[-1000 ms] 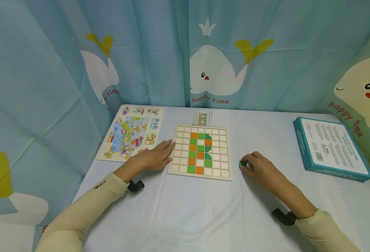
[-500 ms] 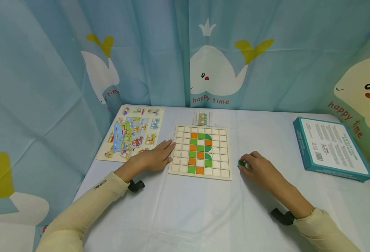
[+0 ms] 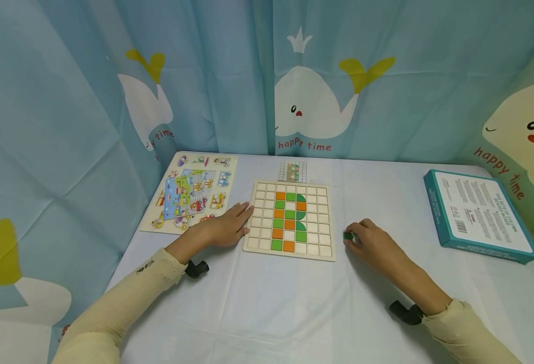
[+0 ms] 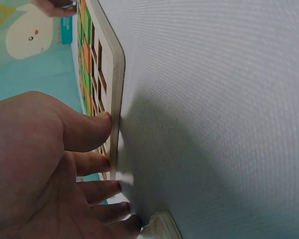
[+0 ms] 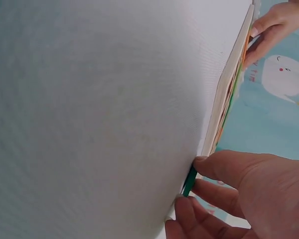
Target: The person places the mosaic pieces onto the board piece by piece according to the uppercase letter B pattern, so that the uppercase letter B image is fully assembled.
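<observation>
A square wooden grid board point(image 3: 312, 257) lies flat on the table. Orange, green and dark green tiles point(image 3: 289, 224) fill part of its middle columns, and some dark green ones have a rounded side. My left hand point(image 3: 225, 228) rests at the board's left edge, its thumb and fingertips on the rim in the left wrist view. To the right of the board, my right hand point(image 3: 376, 245) pinches a small dark green tile point(image 5: 190, 180) between thumb and fingers, low over the white tabletop. The fingers cover part of the tile.
A small pattern card point(image 3: 292, 171) with a coloured grid lies behind the board. At the back left is a vehicle picture puzzle point(image 3: 223, 202) with a blue printed sheet point(image 3: 172, 202) on it. A teal box point(image 3: 480, 212) stands at the right. Curtains with whales hang behind.
My right hand has shifted very slightly left with the dark green tile, toward the board. The left hand stays in place at the board's edge.
</observation>
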Motion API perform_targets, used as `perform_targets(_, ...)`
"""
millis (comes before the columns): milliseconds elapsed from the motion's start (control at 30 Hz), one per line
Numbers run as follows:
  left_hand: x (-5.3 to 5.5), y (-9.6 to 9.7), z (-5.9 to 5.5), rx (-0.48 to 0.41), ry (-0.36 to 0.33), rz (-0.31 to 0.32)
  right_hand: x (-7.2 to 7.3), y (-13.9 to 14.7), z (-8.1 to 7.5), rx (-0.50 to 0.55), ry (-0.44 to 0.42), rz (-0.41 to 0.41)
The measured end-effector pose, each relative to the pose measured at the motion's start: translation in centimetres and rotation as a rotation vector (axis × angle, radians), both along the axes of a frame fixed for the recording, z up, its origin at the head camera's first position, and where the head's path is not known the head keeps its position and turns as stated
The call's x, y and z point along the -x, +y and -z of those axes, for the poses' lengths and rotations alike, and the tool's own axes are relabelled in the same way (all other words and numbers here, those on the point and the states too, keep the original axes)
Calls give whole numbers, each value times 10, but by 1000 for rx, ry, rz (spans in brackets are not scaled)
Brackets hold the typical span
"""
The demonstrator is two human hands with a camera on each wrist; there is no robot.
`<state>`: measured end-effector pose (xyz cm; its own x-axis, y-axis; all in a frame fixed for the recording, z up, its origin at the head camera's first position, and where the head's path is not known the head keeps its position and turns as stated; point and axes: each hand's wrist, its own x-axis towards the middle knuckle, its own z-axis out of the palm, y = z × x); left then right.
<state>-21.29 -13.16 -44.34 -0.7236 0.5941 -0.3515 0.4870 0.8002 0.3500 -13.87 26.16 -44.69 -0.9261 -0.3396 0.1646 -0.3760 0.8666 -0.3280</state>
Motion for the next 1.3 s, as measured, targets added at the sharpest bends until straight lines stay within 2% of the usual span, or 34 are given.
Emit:
perform_targets(233, -1, 1, -3, 1, -9, 1, 1, -9, -1, 32, -30, -15)
perform_targets(400, -2, 1, -5, 6, -10, 3, -4, -30, -4, 56, -27, -102)
perform_targets(533, -1, 0, -7, -3, -8, 5, -9, -51, -5, 27, -15, -173)
perform_targets(700, -2, 0, -8, -13, -14, 4, -9, -71, 2, 3, 47, -256)
perform_targets(833, -2, 0, -8, -15, -18, 1, -6, -81, 5, 18, 61, -281)
perform_targets(1067, 0, 0, -5, -9, -17, 6, -2, -87, 3, 56, -4, -308)
perform_targets(1300, -2, 0, -8, -14, -30, -7, 4, -86, 1, 100, -93, -303)
